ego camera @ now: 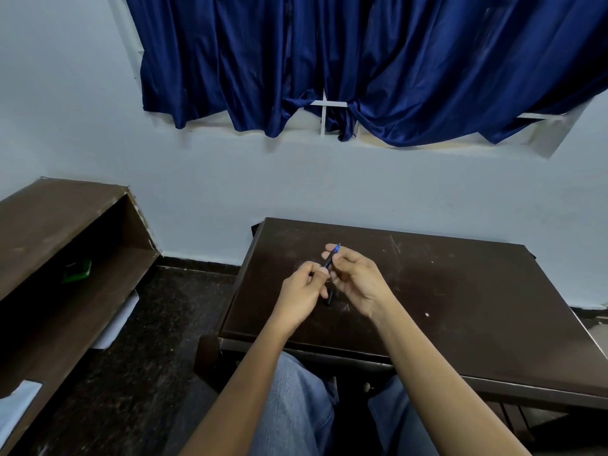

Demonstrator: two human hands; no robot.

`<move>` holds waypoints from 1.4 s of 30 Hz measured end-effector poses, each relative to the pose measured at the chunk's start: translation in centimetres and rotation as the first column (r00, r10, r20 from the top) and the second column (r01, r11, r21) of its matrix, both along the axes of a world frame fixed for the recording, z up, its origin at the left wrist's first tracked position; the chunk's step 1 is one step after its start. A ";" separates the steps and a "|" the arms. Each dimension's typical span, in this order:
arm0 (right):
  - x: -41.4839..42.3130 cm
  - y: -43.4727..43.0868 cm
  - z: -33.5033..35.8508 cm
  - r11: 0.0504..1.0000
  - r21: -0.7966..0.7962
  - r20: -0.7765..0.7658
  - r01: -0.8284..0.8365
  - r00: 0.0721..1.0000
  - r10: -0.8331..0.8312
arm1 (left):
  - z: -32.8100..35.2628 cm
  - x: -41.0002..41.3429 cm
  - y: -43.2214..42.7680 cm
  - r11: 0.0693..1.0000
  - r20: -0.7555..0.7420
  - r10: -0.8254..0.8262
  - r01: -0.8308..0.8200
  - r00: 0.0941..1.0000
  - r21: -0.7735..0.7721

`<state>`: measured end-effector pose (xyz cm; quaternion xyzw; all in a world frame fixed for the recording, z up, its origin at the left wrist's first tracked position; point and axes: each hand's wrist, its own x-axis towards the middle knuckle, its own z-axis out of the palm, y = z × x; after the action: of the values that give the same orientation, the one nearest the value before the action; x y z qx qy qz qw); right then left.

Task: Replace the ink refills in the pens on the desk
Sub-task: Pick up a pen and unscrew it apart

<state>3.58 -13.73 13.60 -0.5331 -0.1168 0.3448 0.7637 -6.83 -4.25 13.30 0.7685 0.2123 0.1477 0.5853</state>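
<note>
A blue pen (331, 256) is held above the dark brown desk (460, 291), its tip pointing up and away from me. My left hand (304, 296) pinches the pen's lower end between thumb and forefinger. My right hand (357, 279) grips its upper part near the tip. A short black piece (329, 298), perhaps a pen cap or barrel, lies on the desk just below and between the two hands, partly hidden by them.
A brown shelf unit (65, 245) stands at the left, with a green object (77, 271) on its lower board. A blue curtain (362, 67) hangs on the wall behind the desk. A small white speck (427, 314) lies on the desk to the right.
</note>
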 end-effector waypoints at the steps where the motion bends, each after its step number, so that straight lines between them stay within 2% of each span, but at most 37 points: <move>1: -0.2 -0.2 0.2 1.000 0.020 -0.051 -0.002 0.999 0.003 | 0.1 -0.1 -0.1 1.000 0.005 0.007 -0.007 1.000 0.002; 3: -0.6 -0.4 0.4 0.999 0.040 -0.107 0.003 0.994 0.001 | 0.2 -0.2 -0.3 0.999 0.013 0.022 -0.023 1.000 0.034; 6: -1.1 -0.7 0.7 0.999 0.022 -0.101 0.025 0.995 -0.022 | 0.3 -0.3 -0.5 0.997 0.031 0.057 -0.059 0.998 0.051; 12: -1.1 -1.1 0.7 0.996 0.089 -0.144 0.008 0.990 0.005 | 0.3 -0.3 -0.8 0.995 0.031 0.095 -0.095 0.995 -0.003; 20: -0.8 -1.3 0.5 0.995 0.096 -0.147 0.006 0.989 0.008 | 0.4 -0.1 -1.3 0.993 0.032 0.100 -0.098 0.994 -0.057; 25: -0.6 -1.1 0.2 0.999 0.028 -0.093 0.038 0.995 -0.035 | 0.2 0.3 -1.4 0.994 0.007 0.091 -0.091 0.996 -0.053; 29: 0.0 -0.7 -0.1 0.999 0.053 -0.137 0.000 0.991 0.007 | -0.6 0.8 -1.2 0.990 -0.005 0.105 -0.105 0.994 -0.090; 33: 0.3 -0.3 -0.7 1.000 -0.005 -0.116 0.031 0.993 -0.031 | -1.3 1.3 -1.0 0.989 -0.001 0.108 -0.107 0.994 -0.100; 42: 2.0 1.6 -1.9 1.000 -0.009 -0.250 0.021 0.968 -0.022 | -2.8 2.7 0.0 0.973 -0.018 0.149 -0.150 0.989 -0.174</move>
<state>5.53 -12.15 11.67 -0.4891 -0.0130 0.4012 0.7744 -4.15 -4.29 10.49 0.6962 0.2832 0.1703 0.6373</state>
